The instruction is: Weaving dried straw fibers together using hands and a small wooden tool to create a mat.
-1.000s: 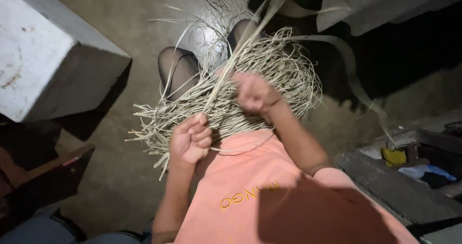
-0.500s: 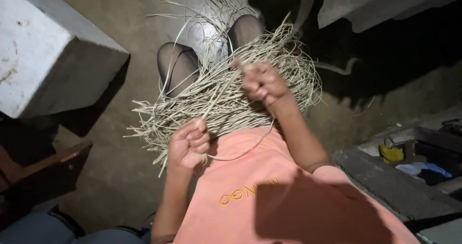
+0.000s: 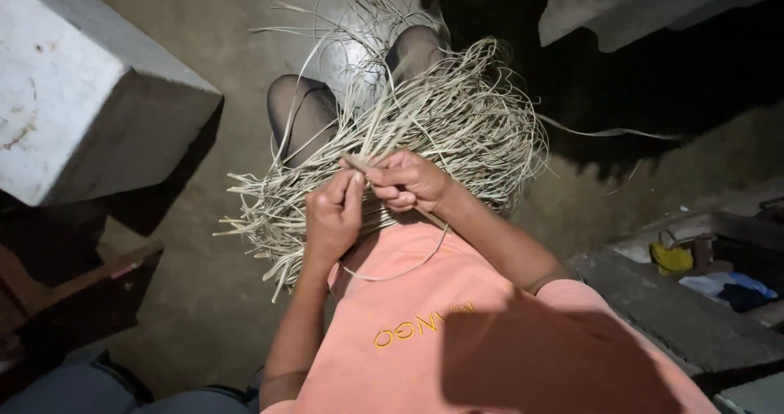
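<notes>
nearest the camera was the person's own chest in a salmon-orange shirt (image 3: 457,332), and both forearms ran up from it toward a meeting point over the lap. the left hand (image 3: 333,214) was curled into a loose fist, knuckles up, thumb and forefinger pinched shut on a few pale strands at its top edge. the right hand (image 3: 408,181) sat just beside it, touching or nearly touching, fingers bent inward and closed on the same thin strips; exactly how many strands each held could not be told. the two hands were about equally near the work, the left a shade lower and closer to the body.

the thing gripped was the bundle of dried straw-like fibre strips (image 3: 441,120), which lay directly beyond the fingertips, spread across the knees. its long axis ran on a diagonal, from cut ends fanning out at lower left (image 3: 261,226) up to looped bends at upper right, so the strands led away from the pinch up and to the right. one loose strand (image 3: 400,271) sagged back in a curve across the shirt.

under the bundle the knees in dark hose (image 3: 298,116) showed. farther out lay the bare earthen floor (image 3: 212,300), a grey concrete block (image 3: 82,87) at left, and a small yellow object (image 3: 671,259) well apart at right.
</notes>
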